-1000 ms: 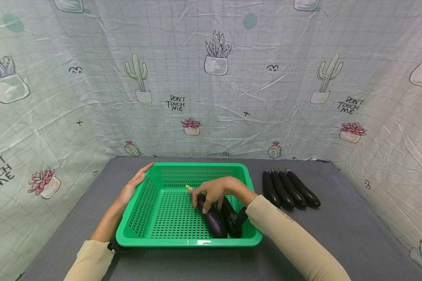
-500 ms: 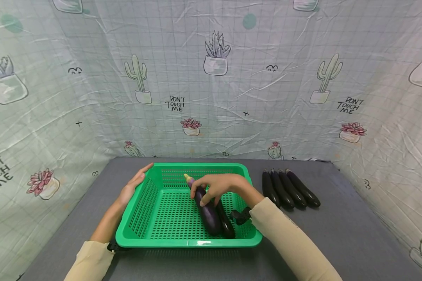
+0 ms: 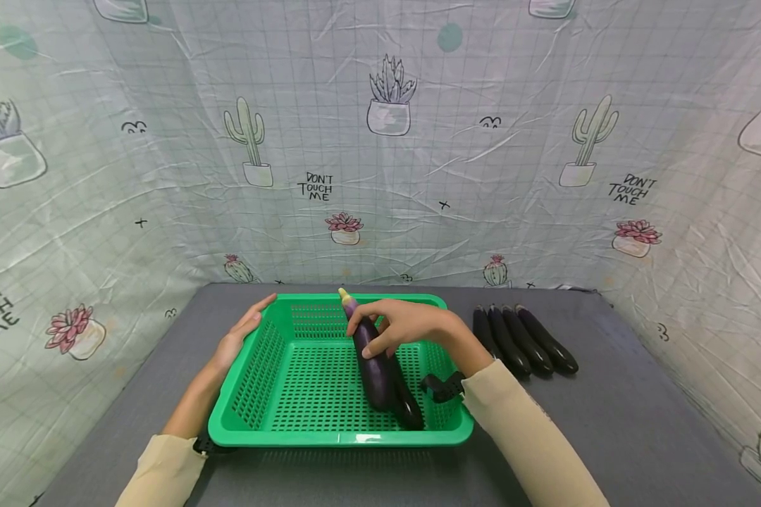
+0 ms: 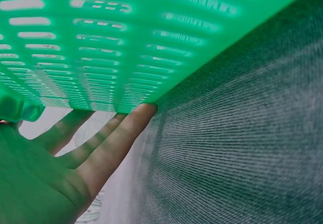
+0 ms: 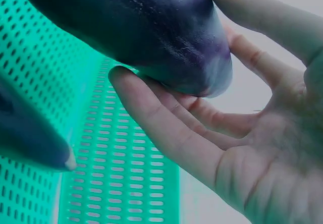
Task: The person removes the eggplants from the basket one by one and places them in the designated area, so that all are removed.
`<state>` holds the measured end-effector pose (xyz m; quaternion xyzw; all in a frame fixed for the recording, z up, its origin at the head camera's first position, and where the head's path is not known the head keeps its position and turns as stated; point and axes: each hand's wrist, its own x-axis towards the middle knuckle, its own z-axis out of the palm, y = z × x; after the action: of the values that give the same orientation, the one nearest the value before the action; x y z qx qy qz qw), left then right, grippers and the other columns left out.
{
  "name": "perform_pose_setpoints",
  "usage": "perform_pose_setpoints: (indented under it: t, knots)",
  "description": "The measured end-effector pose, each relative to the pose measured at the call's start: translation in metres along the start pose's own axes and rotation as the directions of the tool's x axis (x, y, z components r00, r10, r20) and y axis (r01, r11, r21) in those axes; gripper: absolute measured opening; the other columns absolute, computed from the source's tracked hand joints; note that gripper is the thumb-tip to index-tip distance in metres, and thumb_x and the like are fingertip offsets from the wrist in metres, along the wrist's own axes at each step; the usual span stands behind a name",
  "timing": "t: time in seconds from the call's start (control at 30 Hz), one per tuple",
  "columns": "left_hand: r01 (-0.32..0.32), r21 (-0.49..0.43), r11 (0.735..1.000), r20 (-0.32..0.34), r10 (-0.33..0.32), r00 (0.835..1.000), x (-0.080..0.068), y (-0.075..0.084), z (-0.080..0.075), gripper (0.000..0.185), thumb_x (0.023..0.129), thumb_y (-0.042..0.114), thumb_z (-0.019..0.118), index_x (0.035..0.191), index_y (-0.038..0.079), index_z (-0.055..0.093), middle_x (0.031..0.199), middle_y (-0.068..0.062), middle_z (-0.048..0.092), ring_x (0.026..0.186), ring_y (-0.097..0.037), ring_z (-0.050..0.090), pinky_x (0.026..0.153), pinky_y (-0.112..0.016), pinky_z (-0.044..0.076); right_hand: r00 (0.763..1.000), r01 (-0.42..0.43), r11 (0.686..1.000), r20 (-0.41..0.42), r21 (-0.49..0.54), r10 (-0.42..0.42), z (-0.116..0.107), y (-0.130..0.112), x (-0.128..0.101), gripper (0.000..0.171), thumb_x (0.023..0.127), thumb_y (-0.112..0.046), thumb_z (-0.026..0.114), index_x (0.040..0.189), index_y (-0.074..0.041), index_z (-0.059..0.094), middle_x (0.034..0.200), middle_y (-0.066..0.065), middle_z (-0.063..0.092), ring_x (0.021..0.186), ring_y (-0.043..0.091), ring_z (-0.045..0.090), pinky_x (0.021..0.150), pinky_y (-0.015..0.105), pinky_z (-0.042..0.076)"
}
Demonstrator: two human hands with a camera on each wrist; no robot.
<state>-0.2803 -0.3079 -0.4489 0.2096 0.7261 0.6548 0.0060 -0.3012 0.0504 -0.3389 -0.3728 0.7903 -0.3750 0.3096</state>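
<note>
My right hand [image 3: 409,326] grips a dark purple eggplant [image 3: 374,377] across its upper half, fingers on one side and thumb on the other. Its pale yellow-green stem end tilts up toward the back rim of the green plastic basket [image 3: 277,439]. In the right wrist view this eggplant [image 5: 151,27] hangs above the slotted floor. A second eggplant [image 3: 410,410] lies in the basket, partly hidden behind the first. My left hand [image 3: 234,341] rests along the basket's left side. The left wrist view shows its fingers [image 4: 113,151] extended and touching the outer wall.
Several dark eggplants [image 3: 514,345] lie side by side on the grey table [image 3: 615,422], right of the basket. Behind the table hangs a cloth [image 3: 444,169] printed with potted plants. A black wrist camera [image 3: 444,387] sits on my right wrist, near the basket's right wall.
My right hand has raised the gripped eggplant and shifted it toward the back rim. The second eggplant shows more clearly beneath it. The left hand and basket stay in place.
</note>
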Motion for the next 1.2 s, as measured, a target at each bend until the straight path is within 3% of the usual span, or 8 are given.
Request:
perform_pose_setpoints:
  t: [0.13, 0.4, 0.6, 0.7, 0.8, 1.0, 1.1, 1.2]
  knots:
    - [-0.010, 0.015, 1.000, -0.003, 0.010, 1.000, 0.000, -0.001, 0.000, 0.057, 0.116, 0.026, 0.020, 0.164, -0.005, 0.012, 0.165, -0.013, 0.021, 0.134, 0.008, 0.044, 0.103, -0.011, 0.039, 0.999, 0.044, 0.999, -0.029, 0.013, -0.044, -0.003, -0.002, -0.008, 0.035, 0.094, -0.012, 0.077, 0.127, -0.018, 0.065, 0.139, 0.007, 0.054, 0.096, 0.024, 0.068, 0.082, 0.043, 0.060]
    - [-0.004, 0.044, 0.999, -0.005, 0.004, 1.000, 0.001, 0.000, -0.001, 0.058, 0.116, 0.027, 0.019, 0.164, -0.005, 0.012, 0.168, -0.027, 0.011, 0.138, 0.006, 0.038, 0.104, -0.010, 0.035, 0.988, 0.080, 0.996, -0.130, -0.033, -0.083, -0.008, -0.007, -0.029, 0.038, 0.093, -0.017, 0.078, 0.128, -0.028, 0.066, 0.148, 0.000, 0.052, 0.125, 0.030, 0.060, 0.090, 0.041, 0.059]
    - [0.000, 0.121, 0.993, -0.029, 0.004, 1.000, 0.004, 0.001, -0.001, 0.057, 0.116, 0.026, 0.020, 0.162, -0.007, 0.015, 0.169, -0.031, 0.006, 0.156, -0.039, 0.010, 0.103, -0.007, 0.028, 0.964, 0.153, 0.986, -0.207, -0.067, -0.164, -0.014, -0.005, -0.047, 0.041, 0.095, -0.016, 0.076, 0.133, -0.024, 0.064, 0.144, 0.000, 0.057, 0.129, 0.031, 0.056, 0.100, 0.041, 0.054]
    - [0.006, 0.119, 0.993, -0.027, -0.002, 1.000, 0.005, 0.001, -0.001, 0.057, 0.116, 0.025, 0.020, 0.162, -0.008, 0.015, 0.169, -0.030, 0.006, 0.153, -0.047, 0.005, 0.102, -0.006, 0.027, 0.956, 0.169, 0.985, -0.236, -0.040, -0.173, -0.015, -0.003, -0.057, 0.042, 0.095, -0.015, 0.076, 0.135, -0.023, 0.063, 0.142, 0.003, 0.057, 0.126, 0.030, 0.057, 0.097, 0.042, 0.056]
    - [0.004, 0.122, 0.992, -0.027, -0.001, 1.000, 0.003, 0.000, 0.000, 0.057, 0.116, 0.025, 0.020, 0.162, -0.008, 0.015, 0.169, -0.030, 0.006, 0.155, -0.037, 0.011, 0.102, -0.006, 0.027, 0.948, 0.189, 0.982, -0.261, -0.009, -0.184, -0.016, 0.000, -0.067, 0.043, 0.096, -0.015, 0.075, 0.137, -0.021, 0.061, 0.143, 0.009, 0.056, 0.124, 0.029, 0.058, 0.096, 0.042, 0.057]
    - [-0.015, 0.075, 0.997, -0.010, 0.015, 1.000, 0.002, -0.001, 0.000, 0.057, 0.116, 0.025, 0.019, 0.162, -0.008, 0.012, 0.168, -0.032, 0.006, 0.138, 0.009, 0.034, 0.103, -0.008, 0.033, 0.921, 0.230, 0.972, -0.331, 0.041, -0.204, -0.018, 0.006, -0.084, 0.043, 0.096, -0.015, 0.075, 0.137, -0.019, 0.060, 0.145, 0.011, 0.052, 0.123, 0.031, 0.059, 0.095, 0.043, 0.058]
    - [-0.035, 0.024, 0.999, 0.011, 0.034, 0.999, 0.002, -0.002, 0.000, 0.057, 0.116, 0.025, 0.019, 0.163, -0.008, 0.011, 0.166, -0.016, 0.023, 0.133, 0.012, 0.042, 0.103, -0.010, 0.039, 0.904, 0.261, 0.964, -0.363, 0.047, -0.227, -0.018, 0.010, -0.092, 0.045, 0.096, -0.014, 0.075, 0.137, -0.018, 0.058, 0.148, 0.013, 0.049, 0.125, 0.033, 0.061, 0.093, 0.042, 0.060]
    - [-0.049, 0.021, 0.999, 0.015, 0.048, 0.999, 0.002, -0.003, -0.001, 0.057, 0.116, 0.024, 0.019, 0.162, -0.009, 0.010, 0.164, -0.010, 0.025, 0.133, 0.011, 0.043, 0.104, -0.011, 0.039, 0.888, 0.283, 0.958, -0.390, 0.049, -0.243, -0.018, 0.014, -0.100, 0.045, 0.097, -0.013, 0.073, 0.139, -0.018, 0.057, 0.151, 0.013, 0.046, 0.131, 0.036, 0.058, 0.093, 0.040, 0.059]
